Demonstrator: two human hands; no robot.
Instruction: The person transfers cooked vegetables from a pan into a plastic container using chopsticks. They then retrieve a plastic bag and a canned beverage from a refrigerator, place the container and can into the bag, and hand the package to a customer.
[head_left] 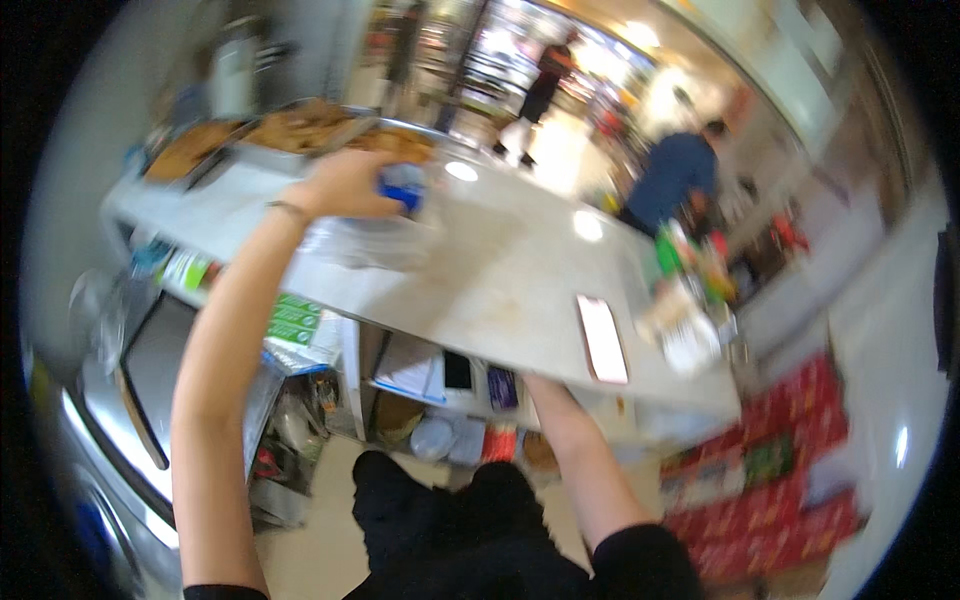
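My left hand (pixel 350 187) reaches over the white counter (pixel 500 270) with its fingers closed around a small blue-and-white package (pixel 402 188), blurred by motion. A crumpled clear plastic bag (pixel 375 243) lies just below that hand; whether it is joined to the package I cannot tell. My right forearm (pixel 570 430) goes in under the counter's near edge, which hides the hand and fingers. Near where it enters, a purple packet (pixel 502 388) and a dark phone-like device (pixel 457 371) sit on the shelf below the top.
Trays of brown food (pixel 300 128) stand at the counter's far left. A phone with a lit white screen (pixel 602 340) lies at the right, beside colourful packages (pixel 690 260). Red boxes (pixel 790 470) are stacked on the floor. Two people (pixel 672 180) are beyond the counter.
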